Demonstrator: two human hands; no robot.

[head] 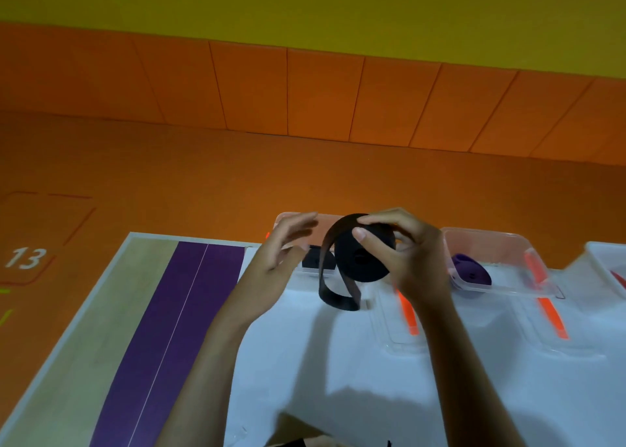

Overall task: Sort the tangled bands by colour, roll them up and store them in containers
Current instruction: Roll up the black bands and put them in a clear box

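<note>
My right hand [411, 253] grips a rolled black band [360, 262] above the white table cover, thumb pressed on the roll's face. A loose tail of the same band loops down to the table at its left. My left hand [281, 250] hovers just left of the roll with fingers straight and spread, blurred, holding nothing. Behind the hands stands a clear container [288, 216] with a black roll [313, 258] in it. To the right, a second clear container [501, 243] holds a purple roll [471, 270].
Two clear lids with orange clips [552, 314] lie on the white cover [338, 362] in front of the containers. A third container [606, 260] shows at the right edge. A purple strip [176, 328] runs along the wooden table at left. Orange floor lies beyond.
</note>
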